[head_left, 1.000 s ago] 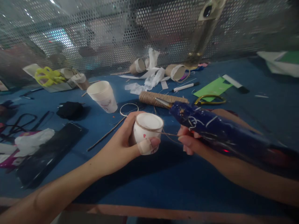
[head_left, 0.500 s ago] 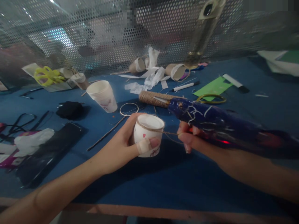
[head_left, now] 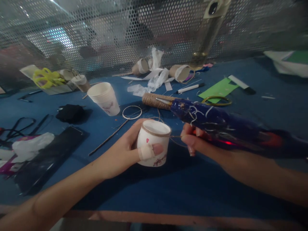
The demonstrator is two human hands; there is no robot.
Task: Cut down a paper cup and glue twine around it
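My left hand point(head_left: 131, 149) is closed around a white paper cup point(head_left: 151, 160) with red and purple marks; its thumb wears a bandage and lies across the front. Brown twine point(head_left: 154, 133) runs around the cup just under the rim. From the cup's right side the strand stretches to my right hand point(head_left: 199, 139), whose thumb and finger pinch it. Above that hand lies a dark blue glue gun point(head_left: 216, 118) with a red light, its metal nozzle pointing left; how it is held is partly hidden. A roll of twine point(head_left: 156, 101) lies behind the cup.
Stacked paper cups point(head_left: 104, 98), a thin ring point(head_left: 132, 112) and a stick point(head_left: 108, 138) are at the left. Yellow scissors point(head_left: 47, 78) lie in a box. A marker point(head_left: 190, 89) and green paper point(head_left: 218, 89) lie behind the glue gun. A perforated metal screen point(head_left: 108, 35) closes the back.
The cup has tipped slightly and shifted a little lower in my left hand's grasp. My right hand still pinches the twine, and the glue gun has moved slightly left with it.
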